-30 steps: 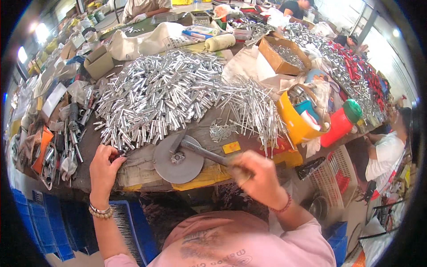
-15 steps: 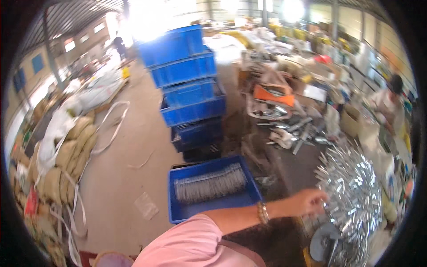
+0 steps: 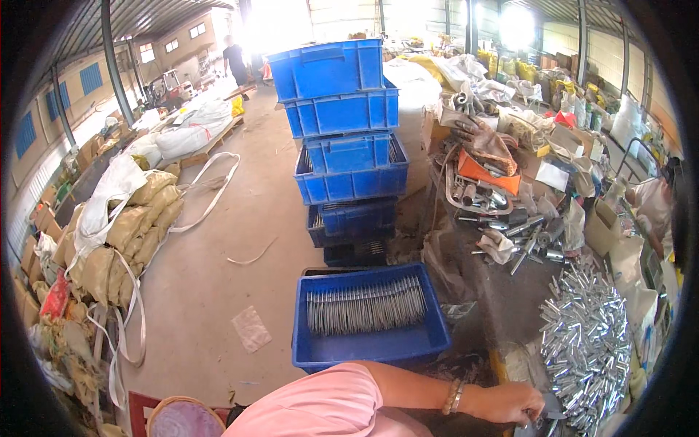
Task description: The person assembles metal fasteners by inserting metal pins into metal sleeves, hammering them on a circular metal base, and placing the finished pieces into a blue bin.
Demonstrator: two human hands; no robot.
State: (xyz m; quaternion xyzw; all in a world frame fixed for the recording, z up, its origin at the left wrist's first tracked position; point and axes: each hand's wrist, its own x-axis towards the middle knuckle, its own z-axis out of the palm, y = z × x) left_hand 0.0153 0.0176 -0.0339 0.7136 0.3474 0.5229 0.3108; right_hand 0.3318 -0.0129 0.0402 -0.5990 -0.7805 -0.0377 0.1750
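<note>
My left arm, in a pink sleeve with a bracelet at the wrist, reaches toward the lower right. My left hand [image 3: 518, 403] has its fingers curled in beside a grey metal part [image 3: 553, 406]; what they hold, if anything, is hidden. Right beside it lies a big heap of short shiny metal tubes [image 3: 588, 342]. Left of the hand, a shallow blue crate [image 3: 371, 352] contains a neat row of slim metal rods [image 3: 366, 307]. My right hand is out of sight.
Behind the crate rises a tall stack of blue crates [image 3: 331, 116]. An orange piece [image 3: 489, 173] lies among mixed metal parts on the bench. Filled sacks [image 3: 142, 222] and a loose white strap [image 3: 218, 197] are at left. A person [image 3: 234, 62] stands far back; another is partly visible at right.
The view has swung left and steadied, so the crates sit further right in it. My left hand has moved lower, from the tube heap's left edge to beside the grey metal part.
</note>
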